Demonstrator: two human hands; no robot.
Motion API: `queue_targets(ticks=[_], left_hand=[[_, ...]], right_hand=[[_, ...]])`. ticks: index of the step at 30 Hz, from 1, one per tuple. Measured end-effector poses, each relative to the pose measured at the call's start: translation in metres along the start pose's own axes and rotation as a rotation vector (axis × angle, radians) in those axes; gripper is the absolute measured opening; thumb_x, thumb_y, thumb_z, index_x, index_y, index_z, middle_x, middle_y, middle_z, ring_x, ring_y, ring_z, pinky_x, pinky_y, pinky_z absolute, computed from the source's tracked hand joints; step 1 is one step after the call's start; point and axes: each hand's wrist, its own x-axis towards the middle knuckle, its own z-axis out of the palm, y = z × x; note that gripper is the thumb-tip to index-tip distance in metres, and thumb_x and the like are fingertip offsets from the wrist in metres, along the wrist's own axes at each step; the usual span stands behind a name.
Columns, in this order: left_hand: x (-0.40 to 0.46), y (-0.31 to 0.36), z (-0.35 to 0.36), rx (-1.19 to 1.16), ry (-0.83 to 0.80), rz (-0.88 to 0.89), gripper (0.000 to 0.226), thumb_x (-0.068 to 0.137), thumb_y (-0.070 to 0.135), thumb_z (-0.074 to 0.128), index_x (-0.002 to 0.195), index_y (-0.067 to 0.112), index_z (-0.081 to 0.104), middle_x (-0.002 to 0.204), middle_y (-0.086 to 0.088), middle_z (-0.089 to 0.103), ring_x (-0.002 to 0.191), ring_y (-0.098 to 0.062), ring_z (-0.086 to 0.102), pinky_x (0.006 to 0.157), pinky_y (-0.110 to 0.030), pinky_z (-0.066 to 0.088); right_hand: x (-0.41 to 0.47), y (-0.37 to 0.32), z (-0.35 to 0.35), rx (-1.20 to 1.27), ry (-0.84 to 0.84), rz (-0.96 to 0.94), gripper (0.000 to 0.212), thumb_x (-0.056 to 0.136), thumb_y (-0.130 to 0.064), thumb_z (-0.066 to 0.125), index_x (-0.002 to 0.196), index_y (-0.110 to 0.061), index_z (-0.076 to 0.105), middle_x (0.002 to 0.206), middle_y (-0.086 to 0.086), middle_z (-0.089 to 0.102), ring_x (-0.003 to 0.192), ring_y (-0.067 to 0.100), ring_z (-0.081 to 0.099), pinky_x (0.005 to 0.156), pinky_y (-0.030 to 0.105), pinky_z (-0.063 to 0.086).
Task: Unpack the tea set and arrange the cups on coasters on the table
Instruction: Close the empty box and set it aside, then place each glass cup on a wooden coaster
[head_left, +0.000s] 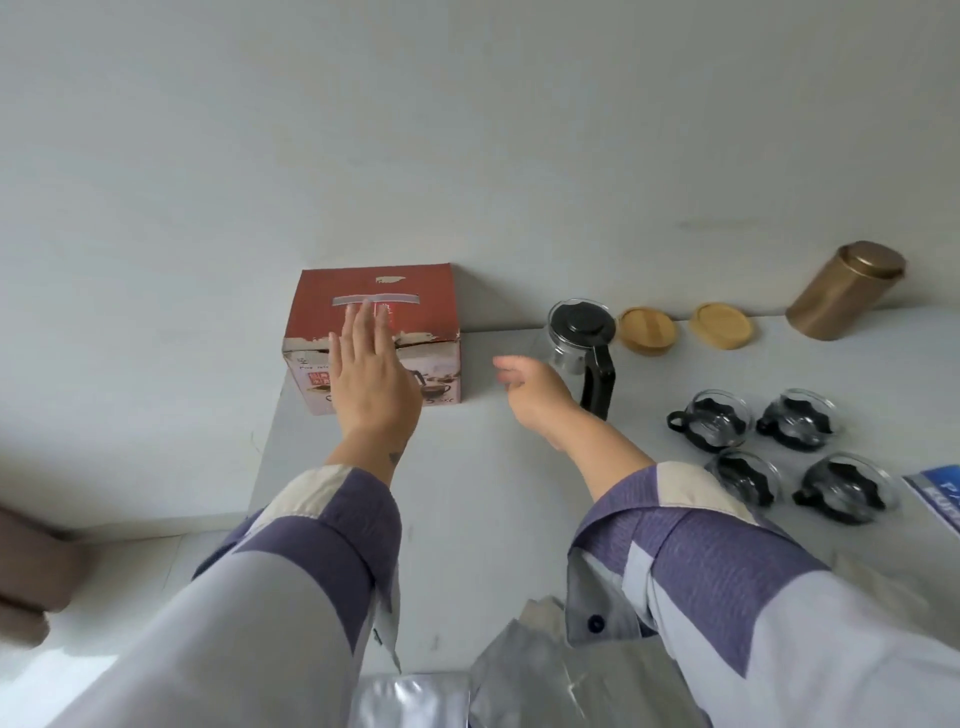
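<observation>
A red cardboard tea set box stands closed at the table's far left corner against the wall. My left hand is over its front top edge, fingers straight. My right hand hovers to the right of the box, fingers loosely curled, holding nothing. Right behind that hand stands a glass teapot with a black lid and handle. Several glass cups in black holders sit on the table at the right. Two round wooden coasters lie by the wall.
A brass-coloured tin leans by the wall at the far right. A blue printed packet lies at the right edge. Silver foil bags sit near the front edge. The white table ends just left of the box.
</observation>
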Motion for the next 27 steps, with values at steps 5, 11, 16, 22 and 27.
queue_targets(ticks=[5, 11, 16, 22, 27], left_hand=[[-0.043, 0.072, 0.026, -0.166, -0.230, 0.113, 0.053, 0.084, 0.004, 0.043, 0.137, 0.015, 0.041, 0.140, -0.002, 0.044, 0.128, -0.022, 0.040, 0.107, -0.035, 0.030], [-0.093, 0.151, 0.066, -0.231, -0.469, 0.219, 0.051, 0.086, 0.005, 0.042, 0.133, 0.024, 0.048, 0.136, 0.005, 0.047, 0.124, -0.018, 0.045, 0.099, -0.031, 0.037], [-0.115, 0.201, 0.102, -0.278, -0.553, 0.218, 0.050, 0.093, 0.008, 0.037, 0.142, 0.019, 0.037, 0.147, 0.004, 0.035, 0.133, -0.017, 0.036, 0.107, -0.032, 0.035], [-0.121, 0.224, 0.148, -0.259, -0.460, 0.152, 0.049, 0.098, 0.014, 0.031, 0.146, 0.015, 0.027, 0.155, 0.000, 0.023, 0.142, -0.015, 0.020, 0.115, -0.025, 0.013], [-0.123, 0.223, 0.161, -0.259, -0.320, 0.210, 0.045, 0.094, 0.010, 0.042, 0.139, 0.006, 0.043, 0.146, -0.007, 0.042, 0.137, -0.020, 0.034, 0.117, -0.027, 0.015]], right_hand=[[-0.021, 0.021, -0.063, 0.149, 0.010, 0.065, 0.034, 0.089, 0.006, 0.035, 0.090, -0.008, 0.066, 0.097, 0.015, 0.067, 0.074, 0.018, 0.061, 0.066, 0.027, 0.052], [-0.023, 0.060, -0.144, -0.033, 0.119, 0.046, 0.038, 0.084, 0.005, 0.035, 0.069, -0.015, 0.064, 0.080, 0.006, 0.068, 0.064, 0.015, 0.060, 0.055, 0.026, 0.050], [-0.002, 0.101, -0.193, -0.186, 0.209, 0.033, 0.030, 0.087, -0.002, 0.045, 0.094, -0.020, 0.068, 0.104, 0.002, 0.068, 0.097, 0.017, 0.061, 0.081, 0.023, 0.044], [0.049, 0.144, -0.214, -0.236, 0.214, 0.027, 0.031, 0.088, -0.010, 0.054, 0.117, -0.019, 0.062, 0.124, 0.002, 0.061, 0.114, 0.019, 0.056, 0.096, 0.030, 0.043], [0.098, 0.162, -0.214, -0.289, 0.212, 0.013, 0.042, 0.085, -0.026, 0.063, 0.125, -0.014, 0.057, 0.133, 0.007, 0.054, 0.122, 0.025, 0.050, 0.099, 0.034, 0.041]])
